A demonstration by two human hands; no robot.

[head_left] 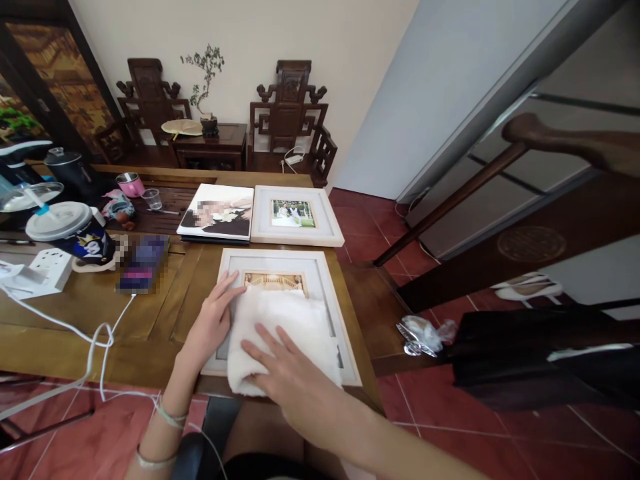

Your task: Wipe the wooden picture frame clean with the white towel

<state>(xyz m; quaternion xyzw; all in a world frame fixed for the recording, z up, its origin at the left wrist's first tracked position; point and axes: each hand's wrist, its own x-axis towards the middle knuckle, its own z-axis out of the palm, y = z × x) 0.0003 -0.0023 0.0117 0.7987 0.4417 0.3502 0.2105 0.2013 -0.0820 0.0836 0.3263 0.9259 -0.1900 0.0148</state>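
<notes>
A picture frame with a pale wooden border lies flat near the table's front right corner. Folded white cloth covers much of its lower part, leaving the top of the picture inside showing. My right hand rests on this cloth with its fingers spread and pressing flat. At the frame's left side is my left hand, its fingers stretched out along the border, the tips close to the cloth's upper left corner. Part of the frame's lower edge is hidden by the cloth and my right arm.
Behind lie a second framed photo and a photo album. Leftward are a phone on a white cable, a lidded cup, a power strip and a pink mug. A wooden chair stands right.
</notes>
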